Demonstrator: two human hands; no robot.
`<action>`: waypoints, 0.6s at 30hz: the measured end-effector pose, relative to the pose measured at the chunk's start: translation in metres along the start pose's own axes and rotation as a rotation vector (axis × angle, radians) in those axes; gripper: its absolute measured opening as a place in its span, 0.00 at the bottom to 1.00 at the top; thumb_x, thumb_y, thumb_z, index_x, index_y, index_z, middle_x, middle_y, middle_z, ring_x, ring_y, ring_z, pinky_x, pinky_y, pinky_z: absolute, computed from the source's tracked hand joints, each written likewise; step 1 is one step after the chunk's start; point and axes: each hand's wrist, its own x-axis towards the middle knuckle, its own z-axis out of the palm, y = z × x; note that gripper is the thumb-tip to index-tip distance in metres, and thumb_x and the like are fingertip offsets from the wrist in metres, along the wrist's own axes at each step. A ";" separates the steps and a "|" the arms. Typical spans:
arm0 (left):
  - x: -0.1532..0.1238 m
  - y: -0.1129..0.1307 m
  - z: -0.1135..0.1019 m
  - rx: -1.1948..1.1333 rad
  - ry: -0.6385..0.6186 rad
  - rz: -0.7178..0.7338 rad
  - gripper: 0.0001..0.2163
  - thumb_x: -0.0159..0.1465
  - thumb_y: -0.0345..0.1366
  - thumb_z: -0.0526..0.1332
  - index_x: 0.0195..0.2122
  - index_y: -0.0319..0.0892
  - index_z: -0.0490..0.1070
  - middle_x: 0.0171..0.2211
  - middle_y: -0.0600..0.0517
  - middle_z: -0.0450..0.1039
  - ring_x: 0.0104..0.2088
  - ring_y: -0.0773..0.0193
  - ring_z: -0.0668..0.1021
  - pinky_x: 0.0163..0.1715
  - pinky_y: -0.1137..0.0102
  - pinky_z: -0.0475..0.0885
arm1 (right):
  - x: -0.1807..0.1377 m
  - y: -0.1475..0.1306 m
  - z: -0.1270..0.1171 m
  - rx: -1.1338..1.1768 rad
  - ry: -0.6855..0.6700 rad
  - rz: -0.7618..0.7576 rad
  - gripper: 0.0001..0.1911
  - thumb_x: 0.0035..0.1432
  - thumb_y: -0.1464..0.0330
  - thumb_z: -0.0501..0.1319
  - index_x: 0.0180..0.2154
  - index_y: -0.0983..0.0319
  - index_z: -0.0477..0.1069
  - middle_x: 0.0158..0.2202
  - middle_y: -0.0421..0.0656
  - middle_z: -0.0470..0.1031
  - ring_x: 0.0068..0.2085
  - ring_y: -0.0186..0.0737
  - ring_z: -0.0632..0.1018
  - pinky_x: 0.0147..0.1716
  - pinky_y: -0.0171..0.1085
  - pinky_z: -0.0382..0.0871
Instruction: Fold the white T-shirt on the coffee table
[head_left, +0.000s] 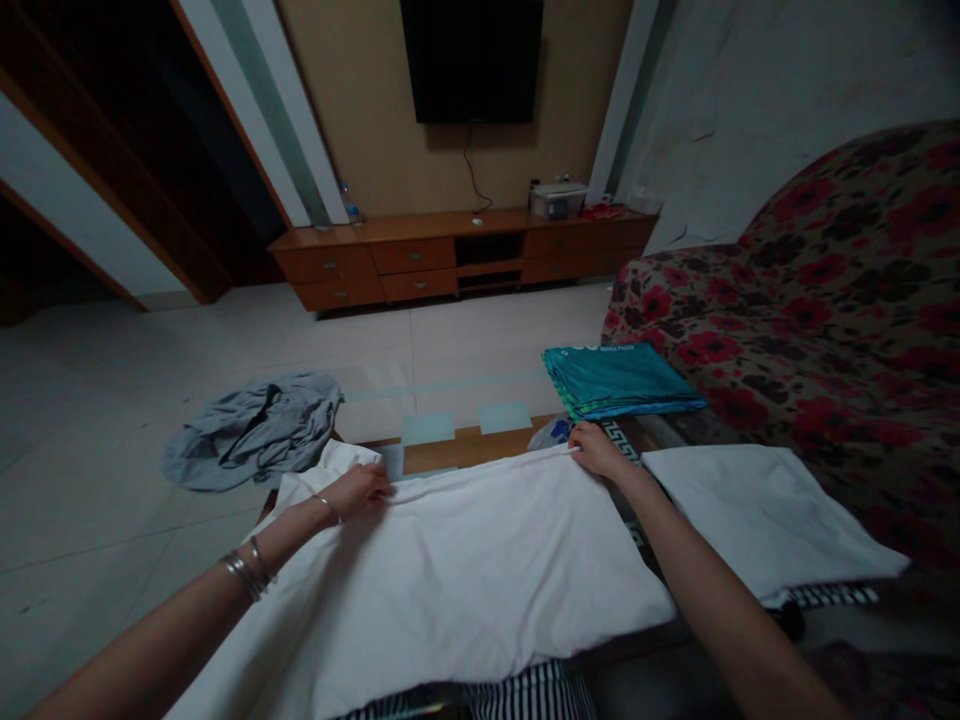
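Note:
A white garment point(480, 570) lies spread over a low table in front of me. My left hand point(361, 490) pinches its far edge on the left side, fingers closed on the cloth. My right hand point(594, 449) grips the same far edge on the right, fingers closed on the fold. The edge runs taut between the two hands. Silver bangles point(247, 572) sit on my left wrist.
A folded white cloth point(757, 510) lies to the right and a folded teal garment point(619, 380) beyond it. A crumpled grey garment point(251, 428) lies at the left. A floral sofa point(825, 300) fills the right. A wooden TV cabinet point(450, 260) stands against the far wall.

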 end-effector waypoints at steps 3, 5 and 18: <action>0.003 -0.003 -0.004 -0.020 -0.019 0.036 0.07 0.53 0.30 0.56 0.25 0.41 0.74 0.33 0.47 0.73 0.32 0.62 0.72 0.33 0.72 0.64 | 0.002 -0.004 -0.005 0.020 -0.069 -0.021 0.08 0.48 0.77 0.60 0.31 0.65 0.77 0.39 0.48 0.75 0.42 0.40 0.74 0.43 0.33 0.65; 0.004 -0.006 -0.008 -0.040 -0.020 0.059 0.06 0.53 0.31 0.57 0.24 0.42 0.74 0.30 0.49 0.73 0.32 0.62 0.72 0.33 0.72 0.64 | 0.002 -0.007 -0.012 0.031 -0.105 -0.026 0.07 0.47 0.75 0.61 0.30 0.65 0.77 0.37 0.47 0.77 0.40 0.40 0.75 0.41 0.33 0.65; -0.067 0.000 -0.049 -0.504 0.160 -0.128 0.20 0.56 0.55 0.58 0.30 0.41 0.77 0.34 0.48 0.76 0.38 0.60 0.75 0.42 0.70 0.69 | -0.079 -0.021 -0.095 0.298 0.079 -0.028 0.12 0.55 0.61 0.60 0.30 0.61 0.78 0.34 0.44 0.79 0.38 0.43 0.77 0.40 0.36 0.67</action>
